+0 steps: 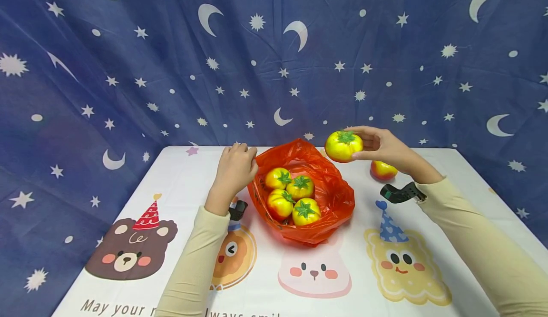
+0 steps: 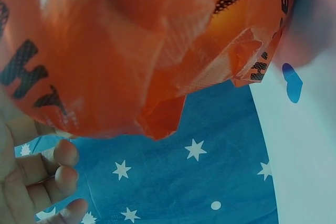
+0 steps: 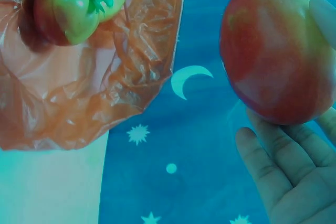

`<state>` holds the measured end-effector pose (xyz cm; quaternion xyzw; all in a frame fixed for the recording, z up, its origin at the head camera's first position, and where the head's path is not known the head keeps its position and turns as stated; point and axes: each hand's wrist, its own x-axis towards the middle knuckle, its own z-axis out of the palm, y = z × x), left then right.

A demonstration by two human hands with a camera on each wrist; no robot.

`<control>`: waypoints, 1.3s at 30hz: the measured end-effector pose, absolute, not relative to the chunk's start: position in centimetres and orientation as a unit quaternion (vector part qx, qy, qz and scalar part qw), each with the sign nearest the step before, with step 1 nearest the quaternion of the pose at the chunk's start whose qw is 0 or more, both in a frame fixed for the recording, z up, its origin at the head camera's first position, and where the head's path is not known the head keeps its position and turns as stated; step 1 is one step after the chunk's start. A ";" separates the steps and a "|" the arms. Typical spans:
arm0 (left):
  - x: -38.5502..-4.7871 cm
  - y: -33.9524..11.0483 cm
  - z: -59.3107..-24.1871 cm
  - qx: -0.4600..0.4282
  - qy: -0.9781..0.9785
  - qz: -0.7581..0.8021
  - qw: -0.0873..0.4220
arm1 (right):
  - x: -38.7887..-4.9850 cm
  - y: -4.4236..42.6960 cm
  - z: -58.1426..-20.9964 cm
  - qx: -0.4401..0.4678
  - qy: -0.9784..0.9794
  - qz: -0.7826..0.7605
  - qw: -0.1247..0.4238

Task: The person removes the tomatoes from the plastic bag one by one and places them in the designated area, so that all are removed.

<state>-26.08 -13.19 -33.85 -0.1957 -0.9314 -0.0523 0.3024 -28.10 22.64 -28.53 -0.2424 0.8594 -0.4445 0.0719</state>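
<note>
A red plastic bag [image 1: 336, 183] stands with its mouth spread wide, several yellow-red toy tomatoes [image 1: 300, 187] with green leafy tops lying inside. My left hand [image 1: 237, 167] grips the bag's left rim; in the left wrist view its fingers [image 2: 65, 153] curl by the bag's edge, and the grip itself is partly hidden. To the bag's upper right, my right hand [image 1: 378, 145] holds another toy tomato [image 1: 344, 146] in the air between thumb and fingers. The right wrist view shows the smooth red underside of this held tomato [image 3: 278, 53].
One more toy tomato [image 1: 384, 170] sits on the table beneath the right hand, right of the bag. A white tablecloth [image 1: 180, 174] with cartoon prints covers the table. Behind it hangs a blue curtain [image 1: 239, 69] with moons and stars.
</note>
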 end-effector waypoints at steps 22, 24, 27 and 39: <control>-26.2 -13.3 -33.8 -0.195 -0.932 -0.060 0.298 | -26.6 28.8 -27.7 -0.166 0.887 -0.430 0.018; -26.1 -13.3 -33.8 -0.195 -0.933 -0.059 0.298 | -26.5 29.4 -27.6 -0.162 0.889 -0.428 0.009; -26.1 -13.3 -33.7 -0.195 -0.933 -0.059 0.297 | -26.5 30.1 -27.6 -0.162 0.888 -0.431 -0.003; -26.0 -13.3 -33.7 -0.191 -0.937 -0.062 0.287 | -26.7 33.0 -28.0 -0.146 0.884 -0.443 -0.020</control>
